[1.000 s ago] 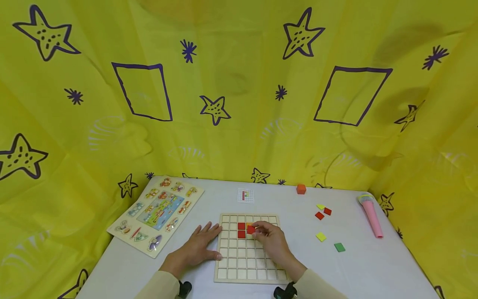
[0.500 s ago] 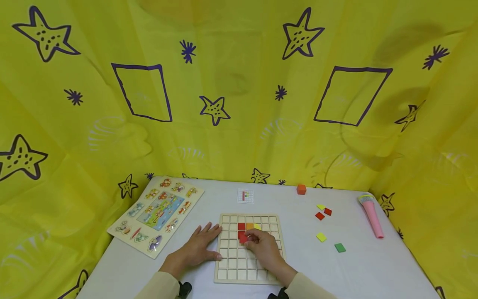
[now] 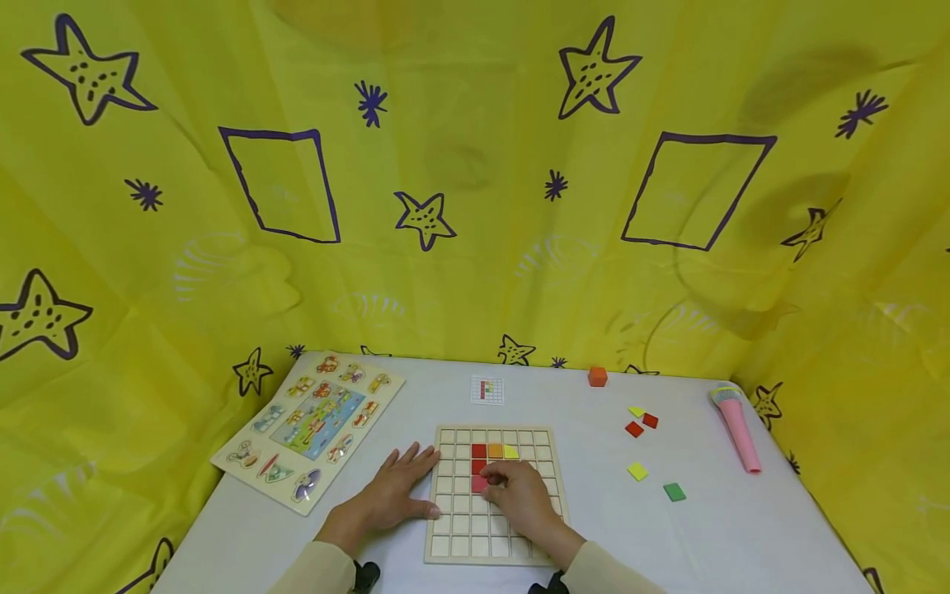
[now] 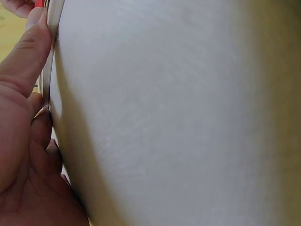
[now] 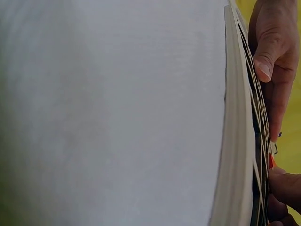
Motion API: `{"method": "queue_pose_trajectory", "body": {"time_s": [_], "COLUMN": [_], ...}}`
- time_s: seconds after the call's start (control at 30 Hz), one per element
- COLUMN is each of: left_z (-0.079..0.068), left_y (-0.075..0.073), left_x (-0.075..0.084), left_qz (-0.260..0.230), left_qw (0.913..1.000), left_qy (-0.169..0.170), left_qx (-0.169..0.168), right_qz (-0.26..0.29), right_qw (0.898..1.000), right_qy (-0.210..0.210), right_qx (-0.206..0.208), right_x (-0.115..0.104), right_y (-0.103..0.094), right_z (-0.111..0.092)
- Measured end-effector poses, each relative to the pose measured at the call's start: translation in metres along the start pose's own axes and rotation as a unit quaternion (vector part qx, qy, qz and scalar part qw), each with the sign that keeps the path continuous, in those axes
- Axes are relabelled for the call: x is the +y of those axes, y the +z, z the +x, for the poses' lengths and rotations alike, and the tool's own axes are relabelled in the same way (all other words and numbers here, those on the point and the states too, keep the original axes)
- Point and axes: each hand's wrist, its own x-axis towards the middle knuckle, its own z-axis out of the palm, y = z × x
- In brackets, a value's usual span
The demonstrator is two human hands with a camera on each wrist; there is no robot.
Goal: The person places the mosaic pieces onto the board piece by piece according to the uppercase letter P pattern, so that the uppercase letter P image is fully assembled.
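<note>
A wooden grid board (image 3: 460, 546) lies at the table's front middle in the head view. Two red square tiles (image 3: 478, 451) sit one below the other in its cells, with an orange tile (image 3: 495, 450) and a yellow tile (image 3: 510, 451) to the right of the upper one. My right hand (image 3: 525, 495) pinches another red tile (image 3: 477, 485) at the cell under these two. In the right wrist view only a sliver of red shows by the thumb (image 5: 284, 186). My left hand (image 3: 393, 491) lies with fingers spread along the board's left edge, its thumb touching the rim.
Loose red, yellow and green tiles (image 3: 674, 492) lie right of the board, before a pink toy microphone (image 3: 740, 433). An orange cube (image 3: 597, 377) and a printed grid card (image 3: 486, 390) are farther back. A picture puzzle board (image 3: 297, 487) lies left; a yellow curtain (image 3: 475, 289) hangs behind.
My right hand has moved left and toward me, bringing its red tile down to the cell below the two red ones. The yellow tile has come into view. My left hand stays in place.
</note>
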Motion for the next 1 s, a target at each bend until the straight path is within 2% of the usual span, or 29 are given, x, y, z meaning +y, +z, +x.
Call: {"method": "queue_pose_trajectory", "body": {"time_s": [0.33,0.57,0.7,0.83,1.0], "left_z": [-0.001,0.000,0.000,0.000,0.000], "left_y": [-0.001,-0.001,-0.001,0.000,0.001], "left_x": [0.001,0.000,-0.001,-0.001,-0.001], "left_qz": [-0.004,-0.004,-0.007,-0.012,-0.013], "left_qw": [1.0000,1.0000,1.0000,0.9999,0.9999], "left_qy": [-0.002,-0.006,0.000,0.007,0.006], "left_qx": [0.002,0.003,0.005,0.006,0.005], "right_qz": [-0.019,-0.007,0.012,0.053,0.089], "right_qw": [1.000,1.000,1.000,0.998,0.995], "right_qy": [-0.001,0.002,0.016,0.032,0.041], "right_qx": [-0.004,-0.006,-0.012,-0.017,-0.005], "right_x": [-0.004,-0.004,-0.005,-0.006,-0.004], "right_y": [-0.002,-0.002,-0.003,-0.007,-0.016], "right_z": [-0.001,0.000,0.001,0.001,0.004]}}
